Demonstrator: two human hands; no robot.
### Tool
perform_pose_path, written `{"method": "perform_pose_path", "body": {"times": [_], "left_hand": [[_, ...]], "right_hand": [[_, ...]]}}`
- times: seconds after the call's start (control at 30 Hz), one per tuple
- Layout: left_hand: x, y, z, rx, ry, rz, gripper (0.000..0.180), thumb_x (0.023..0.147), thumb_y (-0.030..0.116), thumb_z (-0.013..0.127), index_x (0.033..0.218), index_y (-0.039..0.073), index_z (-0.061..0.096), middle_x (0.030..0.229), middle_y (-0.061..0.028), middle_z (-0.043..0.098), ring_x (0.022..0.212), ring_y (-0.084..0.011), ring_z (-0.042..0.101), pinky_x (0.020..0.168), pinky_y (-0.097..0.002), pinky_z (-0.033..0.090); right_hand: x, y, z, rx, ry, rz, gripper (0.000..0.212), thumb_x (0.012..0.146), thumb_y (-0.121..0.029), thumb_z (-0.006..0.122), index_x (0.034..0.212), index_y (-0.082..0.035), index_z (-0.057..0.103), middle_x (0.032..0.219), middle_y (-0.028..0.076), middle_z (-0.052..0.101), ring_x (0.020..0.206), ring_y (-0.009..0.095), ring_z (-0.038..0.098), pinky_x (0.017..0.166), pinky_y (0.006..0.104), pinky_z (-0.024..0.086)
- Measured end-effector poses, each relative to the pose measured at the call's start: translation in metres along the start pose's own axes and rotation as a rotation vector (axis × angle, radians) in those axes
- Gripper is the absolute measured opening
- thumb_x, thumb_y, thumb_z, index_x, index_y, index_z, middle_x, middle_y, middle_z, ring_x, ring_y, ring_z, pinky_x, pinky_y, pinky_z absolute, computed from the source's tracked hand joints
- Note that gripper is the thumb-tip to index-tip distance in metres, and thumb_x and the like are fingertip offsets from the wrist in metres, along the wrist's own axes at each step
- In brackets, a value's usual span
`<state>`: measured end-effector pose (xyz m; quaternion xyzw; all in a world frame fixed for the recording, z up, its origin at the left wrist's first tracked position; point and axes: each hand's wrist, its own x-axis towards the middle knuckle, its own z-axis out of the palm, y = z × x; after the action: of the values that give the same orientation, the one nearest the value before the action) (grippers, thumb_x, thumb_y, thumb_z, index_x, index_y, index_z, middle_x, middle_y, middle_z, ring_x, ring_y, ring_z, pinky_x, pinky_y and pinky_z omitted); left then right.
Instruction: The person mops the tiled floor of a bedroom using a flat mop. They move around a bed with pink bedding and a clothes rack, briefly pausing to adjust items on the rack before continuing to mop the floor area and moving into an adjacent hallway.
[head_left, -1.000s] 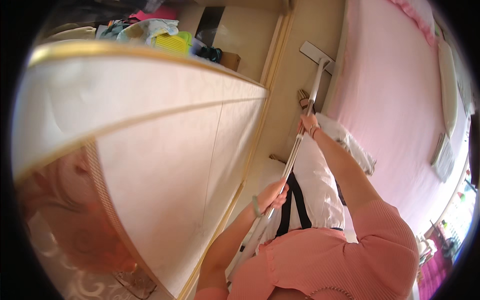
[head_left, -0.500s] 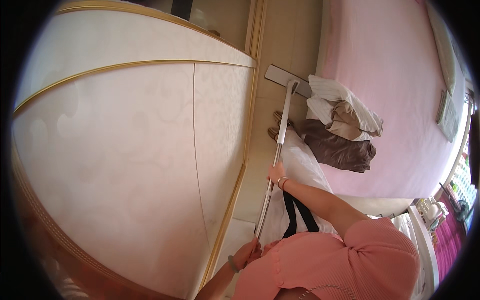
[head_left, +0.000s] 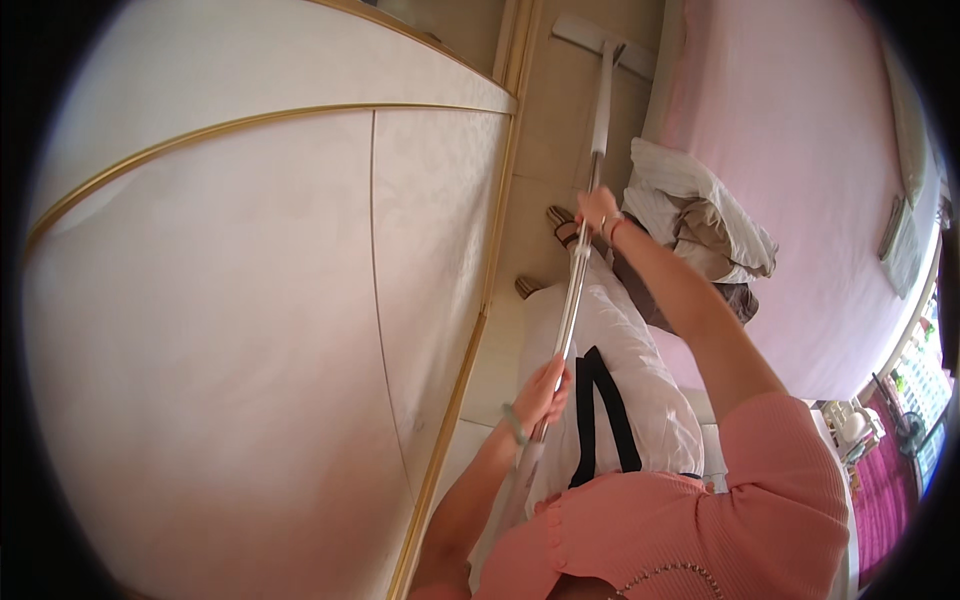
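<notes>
My left grip (head_left: 542, 392), just below the centre of the frame, is closed round the pole of a flat mop (head_left: 574, 300), and my right grip (head_left: 600, 208) is wrapped round the same pole higher up. The mop's pale head (head_left: 600, 46) is at the top of the frame over the beige floor (head_left: 560, 130), between the gold-trimmed white panels (head_left: 220, 300) at left and the pink bed (head_left: 790, 130) at right.

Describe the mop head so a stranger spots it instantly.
Find the large pink-sheeted bed at right. Follow the beige tiled floor along its left side toward the picture's top. There, the flat white rectangular mop head alone joins a long white-and-silver pole.
</notes>
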<state>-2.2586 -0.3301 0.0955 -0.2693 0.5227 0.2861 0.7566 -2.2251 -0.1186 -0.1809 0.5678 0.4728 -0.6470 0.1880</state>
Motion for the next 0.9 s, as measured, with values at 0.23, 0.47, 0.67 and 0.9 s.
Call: {"method": "perform_pose_path", "body": {"times": [0.23, 0.47, 0.67, 0.9], "left_hand": [[0.02, -0.018, -0.006, 0.288, 0.15, 0.171, 0.046, 0.088, 0.055, 0.037, 0.081, 0.009, 0.041, 0.052, 0.005, 0.032, 0.037, -0.0035, 0.028, 0.033, -0.0208, 0.027], [-0.038, -0.112, -0.046, 0.127, 0.128, -0.043, 0.044, 0.089, 0.054, 0.037, 0.076, 0.011, 0.039, 0.052, 0.004, 0.03, 0.038, -0.0053, 0.027, 0.035, -0.0216, 0.025], [-0.087, -0.2, -0.091, 0.045, 0.101, -0.163, 0.044, 0.09, 0.052, 0.037, 0.071, 0.013, 0.037, 0.05, 0.0033, 0.029, 0.037, -0.007, 0.025, 0.034, -0.0232, 0.022], [-0.136, -0.33, -0.186, 0.017, 0.101, -0.172, 0.045, 0.093, 0.048, 0.034, 0.068, 0.011, 0.042, 0.052, 0.0024, 0.031, 0.046, -0.0103, 0.029, 0.045, -0.0244, 0.026]], "right_hand": [[-0.002, -0.014, 0.007, 0.18, 0.274, 0.127, 0.024, 0.084, -0.016, 0.045, 0.082, 0.006, 0.053, 0.056, 0.014, 0.058, 0.048, 0.026, 0.061, 0.036, 0.0358, 0.048], [-0.083, 0.058, 0.094, 0.029, 0.105, 0.145, 0.029, 0.084, -0.014, 0.047, 0.097, 0.011, 0.042, 0.072, 0.017, 0.062, 0.061, 0.028, 0.065, 0.055, 0.0349, 0.053], [-0.136, 0.145, 0.188, -0.372, 0.108, 0.064, 0.031, 0.083, -0.025, 0.055, 0.091, 0.005, 0.055, 0.072, 0.013, 0.063, 0.075, 0.024, 0.063, 0.058, 0.0338, 0.05], [-0.217, 0.239, 0.308, -1.184, -0.173, -0.371, 0.036, 0.076, -0.043, 0.059, 0.079, -0.008, 0.069, 0.073, 0.006, 0.064, 0.072, 0.022, 0.06, 0.058, 0.0341, 0.039]]}}
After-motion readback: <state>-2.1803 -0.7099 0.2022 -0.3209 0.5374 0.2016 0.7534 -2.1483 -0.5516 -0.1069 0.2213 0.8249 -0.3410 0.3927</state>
